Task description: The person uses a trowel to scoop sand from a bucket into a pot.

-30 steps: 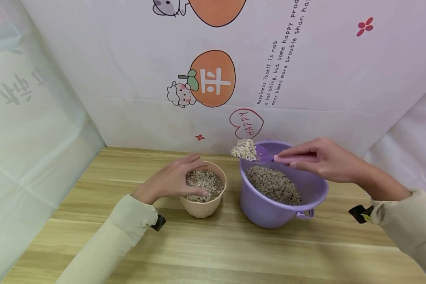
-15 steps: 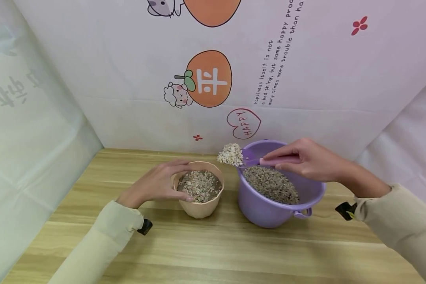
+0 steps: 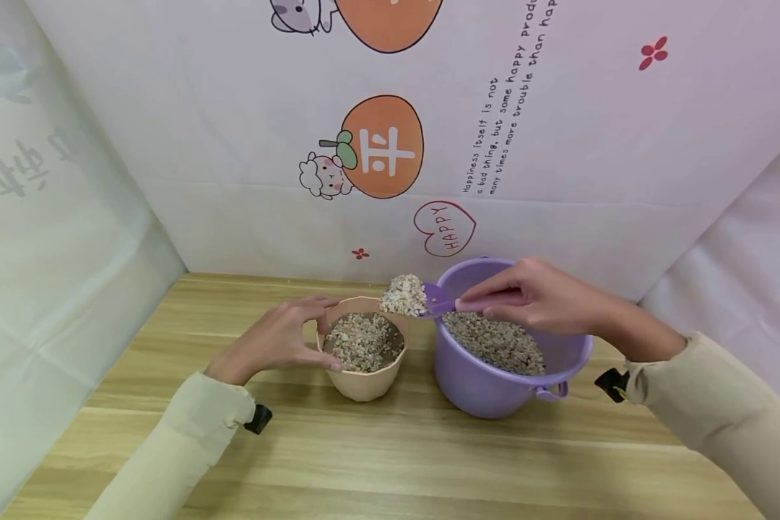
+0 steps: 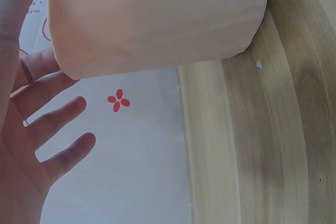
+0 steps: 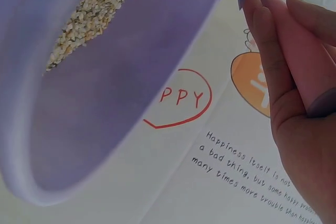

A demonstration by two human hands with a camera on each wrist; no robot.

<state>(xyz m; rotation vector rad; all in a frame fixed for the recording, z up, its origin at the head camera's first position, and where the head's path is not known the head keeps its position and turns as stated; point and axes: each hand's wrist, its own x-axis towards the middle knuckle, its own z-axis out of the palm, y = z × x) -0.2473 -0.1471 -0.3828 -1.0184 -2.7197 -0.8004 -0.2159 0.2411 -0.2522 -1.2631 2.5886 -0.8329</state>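
My left hand (image 3: 269, 339) cups the left side of a peach flower pot (image 3: 364, 386), thumb at its front rim and fingers at its back. Pale gritty grains (image 3: 357, 343) lie inside. In the left wrist view, the lower fingers (image 4: 60, 124) spread off the pot wall. My right hand (image 3: 546, 300) grips the pink handle (image 5: 299, 45) of a small trowel with a purple blade (image 3: 434, 300). A heap of pale grains (image 3: 403, 295) fills the blade, its tip overlapping the pot's right rim in the head view.
A purple bucket (image 3: 481, 393), partly filled with the same grains (image 3: 494, 343), stands right of the pot under my right hand. Both sit on a wooden table (image 3: 364, 462). Behind rises a printed white backdrop (image 3: 234, 144); more white sheeting hangs at both sides.
My right hand has carried the loaded trowel left, from over the bucket to the pot's right rim. My left hand has shifted left from over the pot's mouth to its rim.
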